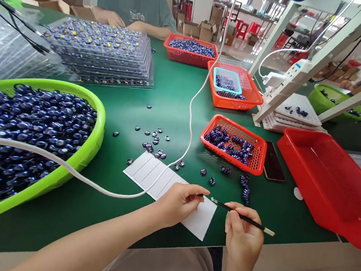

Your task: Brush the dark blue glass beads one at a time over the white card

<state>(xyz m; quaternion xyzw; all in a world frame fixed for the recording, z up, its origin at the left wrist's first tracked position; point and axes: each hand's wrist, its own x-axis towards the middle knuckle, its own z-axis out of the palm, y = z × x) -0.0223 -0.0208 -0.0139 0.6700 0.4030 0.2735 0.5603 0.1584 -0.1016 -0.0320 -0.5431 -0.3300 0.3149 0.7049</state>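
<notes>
My left hand (179,205) hovers over a ruled white paper sheet (145,172), thumb and forefinger pinched on a small dark glossy piece (200,194). Most of that piece is hidden by the fingers. In my right hand (243,236), gripped like a pen, is a thin black stick tool (249,220) with a pale tip and a cream end. Its tip points at the pinched piece, a small gap apart. Loose dark blue shiny oval pieces (155,141) lie beyond the sheet, and short stacked rows of them (244,189) lie beyond my right hand.
A large green basket (101,120) full of dark pieces stands left. A small red basket (231,161), a phone (274,162) and a red tray (324,182) are right. A white cable (190,111) crosses the table. Stacked clear trays (110,72) stand before another person (147,10).
</notes>
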